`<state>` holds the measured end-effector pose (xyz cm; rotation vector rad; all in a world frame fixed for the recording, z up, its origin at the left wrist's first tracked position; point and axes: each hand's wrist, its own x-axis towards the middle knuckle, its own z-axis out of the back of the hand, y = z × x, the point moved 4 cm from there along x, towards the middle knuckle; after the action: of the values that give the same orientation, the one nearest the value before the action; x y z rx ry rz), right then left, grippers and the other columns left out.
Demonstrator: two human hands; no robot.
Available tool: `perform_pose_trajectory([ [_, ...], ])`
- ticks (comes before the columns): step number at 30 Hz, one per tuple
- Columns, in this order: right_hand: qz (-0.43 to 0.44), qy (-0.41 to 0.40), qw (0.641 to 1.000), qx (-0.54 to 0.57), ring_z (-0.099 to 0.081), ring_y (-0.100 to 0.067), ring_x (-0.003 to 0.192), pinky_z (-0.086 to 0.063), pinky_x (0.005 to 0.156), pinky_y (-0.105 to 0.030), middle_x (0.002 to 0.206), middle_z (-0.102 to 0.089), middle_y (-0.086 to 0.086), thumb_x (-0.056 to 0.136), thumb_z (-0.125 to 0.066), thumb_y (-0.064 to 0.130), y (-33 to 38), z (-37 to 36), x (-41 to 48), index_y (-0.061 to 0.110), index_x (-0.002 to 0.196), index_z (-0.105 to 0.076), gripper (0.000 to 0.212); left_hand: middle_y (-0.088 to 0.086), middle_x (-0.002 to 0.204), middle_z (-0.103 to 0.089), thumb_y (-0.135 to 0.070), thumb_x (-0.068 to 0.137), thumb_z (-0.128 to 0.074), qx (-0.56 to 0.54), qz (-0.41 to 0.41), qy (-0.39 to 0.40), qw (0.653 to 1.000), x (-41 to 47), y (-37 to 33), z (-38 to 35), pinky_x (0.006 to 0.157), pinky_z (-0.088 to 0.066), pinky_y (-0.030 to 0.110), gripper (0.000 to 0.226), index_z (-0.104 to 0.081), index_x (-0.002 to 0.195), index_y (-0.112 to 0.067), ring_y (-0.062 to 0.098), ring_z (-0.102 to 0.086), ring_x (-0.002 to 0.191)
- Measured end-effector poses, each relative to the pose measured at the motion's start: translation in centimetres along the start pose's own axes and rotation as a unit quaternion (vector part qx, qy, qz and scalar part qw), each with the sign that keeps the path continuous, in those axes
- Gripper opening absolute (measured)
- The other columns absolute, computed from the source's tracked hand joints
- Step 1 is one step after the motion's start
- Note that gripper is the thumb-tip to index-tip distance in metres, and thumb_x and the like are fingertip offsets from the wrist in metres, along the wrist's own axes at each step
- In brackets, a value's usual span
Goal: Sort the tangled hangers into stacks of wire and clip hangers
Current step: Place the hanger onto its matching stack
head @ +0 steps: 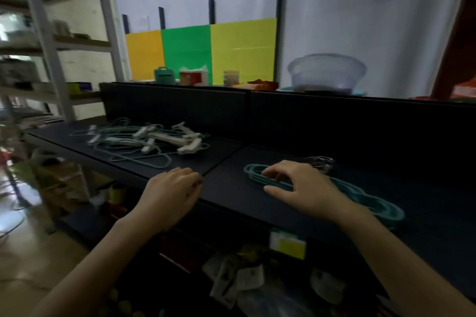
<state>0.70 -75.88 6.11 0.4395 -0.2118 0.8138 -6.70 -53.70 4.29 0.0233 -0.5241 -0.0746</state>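
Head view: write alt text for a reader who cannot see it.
A person's right hand touches a stack of teal wire hangers on a dark table, the left hand at its edge. A tangle of wire and white clip hangers lies farther left.

My left hand (170,195) sits palm down, fingers loosely curled under. My right hand (304,188) reaches further forward, fingers spread and arched down, thumb stuck out wide. Both forearms (103,252) bare.

Dim, soft picture: brightest at the pale backdrop (360,8) toward twelve o'clock, wide-angle bending and blur along the edges.
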Motion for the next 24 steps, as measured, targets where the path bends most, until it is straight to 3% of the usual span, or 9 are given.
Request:
perform_pose_trajectory([
  [9,0.009,0.009,1.000,0.013,-0.055,-0.007,0.101,-0.048,0.089,-0.033,0.113,-0.059,0.012,0.086,-0.057,0.045,8.5,-7.3,9.9,0.031,0.118,-0.056,0.035,-0.014,0.106,-0.060,-0.040,0.094,-0.039,0.015,0.026,-0.001,1.000,-4.6,13.8,0.9,0.071,-0.035,0.019,0.026,-0.058,0.109,-0.031,0.007,-0.054,0.102],
  [18,-0.016,0.028,0.999,0.007,-0.058,-0.010,0.097,-0.050,0.084,-0.036,0.095,-0.056,0.015,0.085,-0.059,0.043,10.8,-10.5,19.6,0.032,0.109,-0.059,0.027,-0.011,0.100,-0.061,-0.038,0.091,-0.046,0.011,0.087,-0.016,0.996,-5.6,23.0,0.3,0.067,-0.035,0.022,0.024,-0.062,0.105,-0.027,0.011,-0.056,0.098],
  [24,-0.062,0.039,0.997,-0.038,-0.058,-0.016,0.102,-0.051,0.084,-0.036,0.114,-0.061,0.005,0.088,-0.053,0.046,9.6,-11.8,28.3,0.027,0.117,-0.058,0.035,-0.012,0.104,-0.061,-0.039,0.092,-0.044,0.007,0.081,-0.016,0.997,-2.4,28.6,-0.9,0.068,-0.038,0.022,0.026,-0.061,0.109,-0.028,0.009,-0.056,0.098],
])
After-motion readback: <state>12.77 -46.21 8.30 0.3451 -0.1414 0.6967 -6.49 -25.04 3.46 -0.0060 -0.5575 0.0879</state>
